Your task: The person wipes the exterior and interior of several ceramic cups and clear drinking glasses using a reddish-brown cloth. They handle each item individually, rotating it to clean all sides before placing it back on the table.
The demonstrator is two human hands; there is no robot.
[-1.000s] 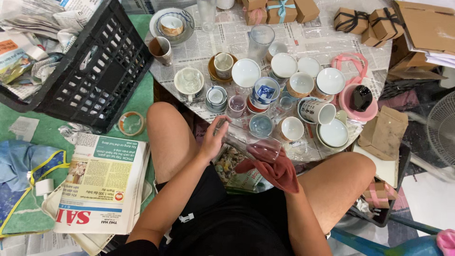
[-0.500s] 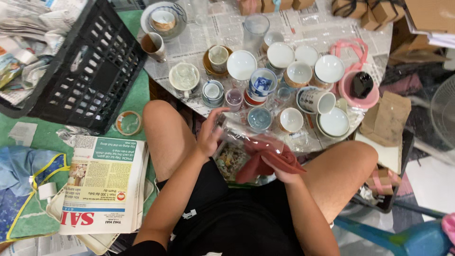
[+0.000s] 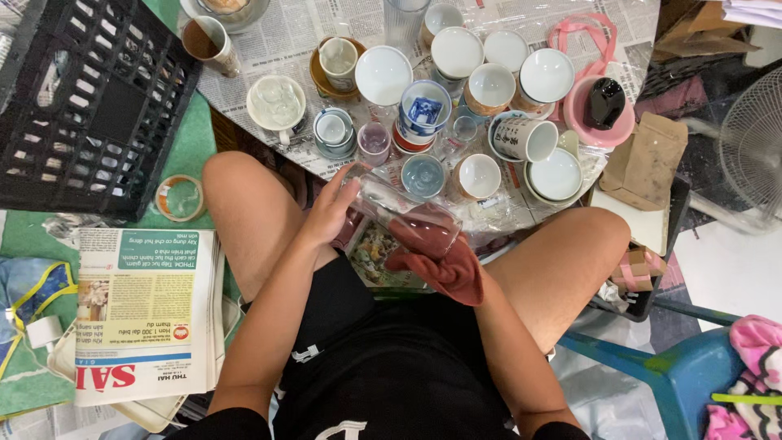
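Note:
My left hand (image 3: 331,213) grips the base end of a clear drinking glass (image 3: 389,201) held on its side over my lap. A dark red cloth (image 3: 436,259) is pushed into the glass's open end and hangs out of it. My right hand is wrapped in that cloth and hidden by it; only the forearm shows. Just beyond the glass, a low table (image 3: 287,42) covered in newspaper carries several cups and bowls, the nearest being a small pale blue cup (image 3: 423,174) and a white cup (image 3: 478,175).
A black plastic crate (image 3: 90,98) stands at the left. A roll of tape (image 3: 180,198) and a folded newspaper (image 3: 147,314) lie on the green floor mat. A pink bowl (image 3: 599,110) with a black object, a cardboard piece (image 3: 648,163), a fan (image 3: 753,138), a blue stool (image 3: 676,371).
The glass has been tipped and raised toward the table edge, with my left hand now around its base. The cloth has gone further into its mouth. The view has shifted closer.

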